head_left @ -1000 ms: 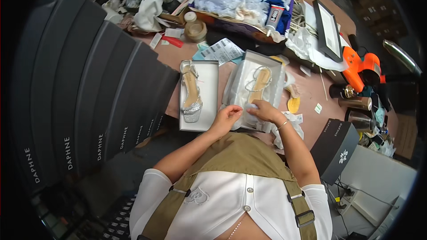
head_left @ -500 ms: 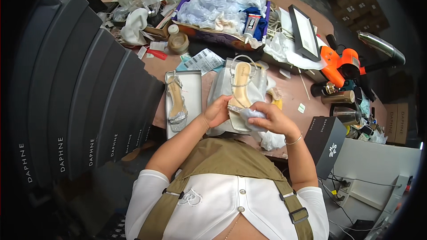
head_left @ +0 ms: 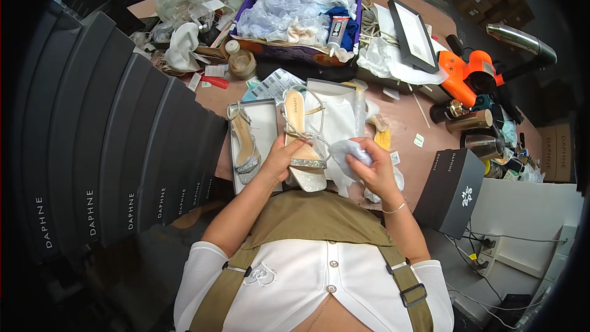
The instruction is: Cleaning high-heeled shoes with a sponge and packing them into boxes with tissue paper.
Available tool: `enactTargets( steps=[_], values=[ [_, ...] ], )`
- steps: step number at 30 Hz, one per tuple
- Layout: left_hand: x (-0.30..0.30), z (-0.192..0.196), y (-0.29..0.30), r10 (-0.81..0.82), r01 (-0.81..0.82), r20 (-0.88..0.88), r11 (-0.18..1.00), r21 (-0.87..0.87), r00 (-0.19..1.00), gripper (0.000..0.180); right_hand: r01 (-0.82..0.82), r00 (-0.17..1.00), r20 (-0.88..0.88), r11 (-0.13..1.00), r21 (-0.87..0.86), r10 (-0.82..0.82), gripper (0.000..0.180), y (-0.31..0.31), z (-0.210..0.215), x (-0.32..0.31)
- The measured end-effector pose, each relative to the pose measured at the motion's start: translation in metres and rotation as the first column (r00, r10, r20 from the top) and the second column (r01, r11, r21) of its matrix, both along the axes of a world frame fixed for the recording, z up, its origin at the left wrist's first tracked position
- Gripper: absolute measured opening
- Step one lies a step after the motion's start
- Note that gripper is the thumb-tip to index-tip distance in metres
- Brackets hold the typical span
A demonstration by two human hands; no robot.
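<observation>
A silver glitter high-heeled sandal [head_left: 307, 176] with a beige insole is held in front of me, toe toward my body. My left hand [head_left: 280, 158] is closed round its left side near the toe strap. In my right hand [head_left: 376, 169] is a bunched pale cloth [head_left: 350, 155], just right of the sandal and apart from its sole. The matching sandal [head_left: 245, 147] lies in an open shoe box [head_left: 265, 115] to the left. Behind the held sandal, white tissue paper [head_left: 340, 120] lies in a second box, partly hidden by the shoe and hands.
Stacked dark shoe boxes [head_left: 117, 129] rise on the left. At the back stands a purple box [head_left: 295, 54] of crumpled plastic with a glue tube [head_left: 337, 32]. An orange heat gun [head_left: 458, 80] lies at the right, above a closed dark shoe box [head_left: 450, 190].
The held sandal has moved left and toward me, tilting a little. My right hand has drawn the cloth off the toe strap to the right.
</observation>
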State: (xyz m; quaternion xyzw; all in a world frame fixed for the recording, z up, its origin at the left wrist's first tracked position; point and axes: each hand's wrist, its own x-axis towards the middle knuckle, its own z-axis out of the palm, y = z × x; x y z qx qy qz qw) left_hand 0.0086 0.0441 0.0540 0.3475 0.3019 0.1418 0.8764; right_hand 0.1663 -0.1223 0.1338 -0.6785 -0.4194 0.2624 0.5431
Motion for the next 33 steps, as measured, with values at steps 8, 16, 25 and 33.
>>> enactTargets(
  steps=[8, 16, 25, 33],
  values=[
    [-0.011, 0.027, -0.029, 0.013, -0.013, 0.020, 1.000, 0.000, 1.000, 0.032, -0.018, 0.885, 0.456, 0.987, -0.160, 0.090, 0.023, 0.017, -0.016, -0.015],
    [-0.011, 0.029, -0.028, -0.105, 0.110, 0.047, 0.985, -0.131, 0.993, 0.042, -0.206, 0.886, 0.391, 0.967, -0.147, 0.248, 0.025, 0.019, -0.005, -0.029],
    [-0.011, 0.015, -0.025, -0.127, 0.135, 0.069, 0.983, -0.127, 0.990, 0.033, -0.224, 0.918, 0.299, 0.963, -0.152, 0.260, 0.029, -0.005, -0.005, -0.017],
    [-0.011, -0.001, -0.027, -0.044, 0.074, 0.114, 0.959, -0.274, 0.992, 0.031, -0.343, 0.758, 0.579, 0.939, -0.038, 0.301, 0.036, 0.036, -0.019, -0.035]
  ],
)
